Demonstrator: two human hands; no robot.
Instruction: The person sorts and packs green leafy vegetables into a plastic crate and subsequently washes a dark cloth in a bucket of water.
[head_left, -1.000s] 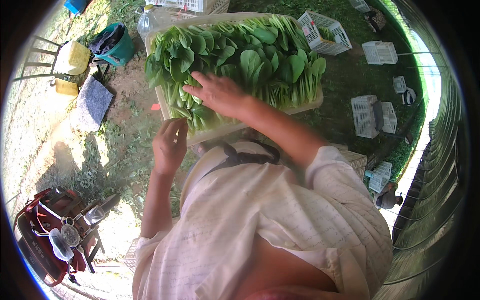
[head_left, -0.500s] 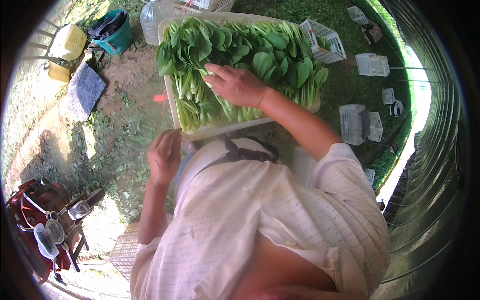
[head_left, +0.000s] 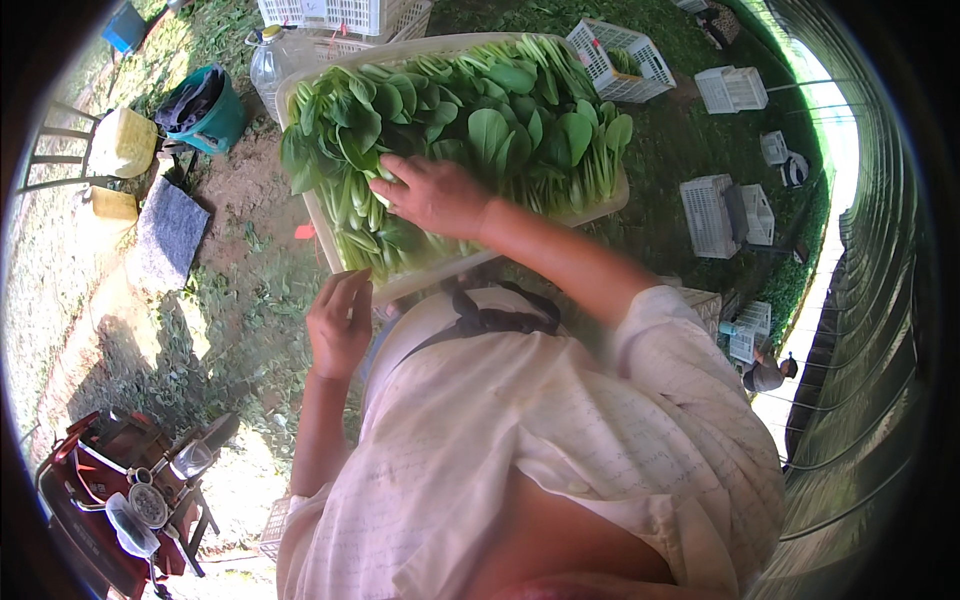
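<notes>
In front of me, a shallow pale plastic crate [head_left: 470, 262] is heaped with leafy greens [head_left: 490, 135], which have broad dark leaves and pale green stems like choy sum. My right hand [head_left: 432, 196] reaches across and lies on the stems left of the middle, its fingers apart and palm down. At the near left corner of the crate is my left hand [head_left: 340, 322], its fingers curled together with the tips at the rim. My left palm is turned away from view.
A lidded clear jug [head_left: 278, 65] and stacked white crates [head_left: 340, 14] stand behind. At left are a teal bucket [head_left: 218, 125], yellow containers [head_left: 122, 143] and a grey mat [head_left: 172, 232]. A red motor vehicle [head_left: 110, 500] stands lower left. More white baskets [head_left: 622, 62] and a person [head_left: 768, 374] are at right.
The whole view has shifted and turned slightly, bringing a person into sight at the right. Both hands keep nearly the same places at the crate.
</notes>
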